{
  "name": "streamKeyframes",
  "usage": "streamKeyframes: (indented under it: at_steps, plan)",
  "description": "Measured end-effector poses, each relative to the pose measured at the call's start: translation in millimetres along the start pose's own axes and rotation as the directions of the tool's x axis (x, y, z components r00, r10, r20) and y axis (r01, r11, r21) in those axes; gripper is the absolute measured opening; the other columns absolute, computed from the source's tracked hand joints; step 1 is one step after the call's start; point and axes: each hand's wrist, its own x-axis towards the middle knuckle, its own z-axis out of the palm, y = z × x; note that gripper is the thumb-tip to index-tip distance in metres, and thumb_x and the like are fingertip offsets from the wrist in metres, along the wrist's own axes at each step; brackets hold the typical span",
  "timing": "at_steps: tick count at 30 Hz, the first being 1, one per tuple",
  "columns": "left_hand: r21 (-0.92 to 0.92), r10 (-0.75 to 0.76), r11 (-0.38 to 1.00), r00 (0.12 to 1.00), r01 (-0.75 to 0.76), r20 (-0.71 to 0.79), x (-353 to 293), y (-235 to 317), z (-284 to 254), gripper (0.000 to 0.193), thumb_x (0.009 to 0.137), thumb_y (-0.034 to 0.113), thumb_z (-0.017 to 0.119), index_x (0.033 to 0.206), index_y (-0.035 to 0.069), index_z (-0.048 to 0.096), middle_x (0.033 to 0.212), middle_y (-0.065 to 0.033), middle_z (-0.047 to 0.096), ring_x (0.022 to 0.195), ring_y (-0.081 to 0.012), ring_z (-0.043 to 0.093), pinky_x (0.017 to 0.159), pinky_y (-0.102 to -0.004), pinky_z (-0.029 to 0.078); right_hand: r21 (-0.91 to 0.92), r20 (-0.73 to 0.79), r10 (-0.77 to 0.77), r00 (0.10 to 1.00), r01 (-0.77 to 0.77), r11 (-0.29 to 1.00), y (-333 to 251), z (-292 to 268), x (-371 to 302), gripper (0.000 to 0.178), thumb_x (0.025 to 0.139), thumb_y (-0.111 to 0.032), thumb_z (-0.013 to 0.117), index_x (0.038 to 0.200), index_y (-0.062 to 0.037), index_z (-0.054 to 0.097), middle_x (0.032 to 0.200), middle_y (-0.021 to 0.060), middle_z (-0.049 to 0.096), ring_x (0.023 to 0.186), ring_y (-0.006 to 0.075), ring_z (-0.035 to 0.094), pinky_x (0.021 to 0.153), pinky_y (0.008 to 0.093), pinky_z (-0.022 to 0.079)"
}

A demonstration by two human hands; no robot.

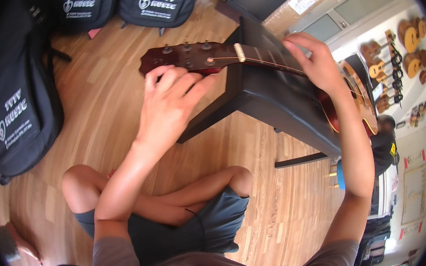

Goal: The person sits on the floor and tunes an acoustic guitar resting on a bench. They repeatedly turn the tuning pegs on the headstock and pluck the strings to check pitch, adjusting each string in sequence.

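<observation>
An acoustic guitar with a dark red headstock (164, 55) lies across a black padded bench (284, 98). A thin copper-coloured string runs from a tuning post over the pale nut (239, 52) and along the neck. Curled around the near edge of the headstock, my left hand (166, 104) has its fingertips at the tuning pegs; the peg it grips is hidden under the fingers. Over the fretboard, my right hand (318, 64) is loosely curved, thumb and forefinger apart, beside the string. My right forearm covers part of the guitar body (330, 114).
Black guitar bags (21, 110) stand at the left and far side. I sit cross-legged on the wooden floor (267, 220). Guitars (411, 39) hang on the right wall, with a person in black (384, 150) below. Another person's foot (26, 248) shows at left.
</observation>
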Motion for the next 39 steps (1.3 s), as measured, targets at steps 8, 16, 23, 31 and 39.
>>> streamKeyframes:
  at_steps: [8, 16, 23, 31, 39]
  plan:
    - [0.071, 0.037, 0.997, 0.999, -0.037, -0.006, 6.5, 3.6, 5.4, 0.037, 0.081, 0.007, 0.081, 0.116, 0.014, 0.077, 0.103, -0.0004, 0.070, 0.103, -0.0223, 0.063, 0.102, -0.0430, 0.044, 0.140, -0.033, 0.451, 0.892, -0.443, 0.886, 132.9, -41.2, -102.8, 0.043, 0.093, -0.042, 0.081, 0.114, -0.0043, 0.080, 0.106, 0.0125, 0.079, 0.094, 0.0209, 0.072, 0.088, 0.0338, 0.054]
    - [0.127, 0.062, 0.990, 0.997, -0.068, 0.055, 12.1, 12.6, 4.9, 0.033, 0.081, -0.001, 0.082, 0.113, 0.008, 0.075, 0.102, -0.0062, 0.071, 0.103, -0.0285, 0.064, 0.100, -0.0429, 0.046, 0.058, 0.049, 0.469, 0.882, -0.471, 0.880, 190.2, -85.8, -133.2, 0.070, 0.079, -0.062, 0.085, 0.122, -0.0071, 0.079, 0.117, 0.0178, 0.077, 0.112, 0.0332, 0.071, 0.102, 0.0407, 0.052]
    - [0.198, 0.026, 0.979, 0.992, -0.050, 0.120, 14.8, 14.9, -5.0, 0.032, 0.083, -0.001, 0.081, 0.113, 0.006, 0.074, 0.104, -0.0078, 0.073, 0.103, -0.0295, 0.065, 0.098, -0.0429, 0.048, -0.001, 0.009, 0.456, 0.890, -0.456, 0.890, 233.3, -111.8, -159.0, 0.075, 0.074, -0.067, 0.085, 0.118, -0.0072, 0.080, 0.123, 0.0202, 0.074, 0.117, 0.0377, 0.069, 0.106, 0.0434, 0.051]
    - [0.238, -0.004, 0.971, 0.990, -0.029, 0.139, 12.5, 27.8, -0.8, 0.031, 0.091, -0.004, 0.073, 0.121, 0.005, 0.071, 0.110, -0.0134, 0.070, 0.107, -0.0358, 0.064, 0.096, -0.0454, 0.050, -0.064, -0.127, 0.580, 0.805, -0.590, 0.805, 282.5, -141.3, -209.4, 0.061, 0.085, -0.065, 0.077, 0.106, -0.0087, 0.083, 0.107, 0.0176, 0.077, 0.104, 0.0362, 0.072, 0.093, 0.0438, 0.056]
    - [0.291, -0.067, 0.956, 0.992, 0.032, 0.110, 6.5, 31.8, 8.1, 0.031, 0.092, -0.005, 0.070, 0.122, 0.003, 0.069, 0.114, -0.0147, 0.069, 0.110, -0.0369, 0.063, 0.104, -0.0473, 0.050, -0.209, -0.465, 0.643, 0.608, -0.781, 0.588, 284.5, -134.0, -230.9, 0.033, 0.096, -0.026, 0.055, 0.111, -0.0065, 0.077, 0.116, 0.0228, 0.074, 0.111, 0.0405, 0.070, 0.097, 0.0500, 0.056]
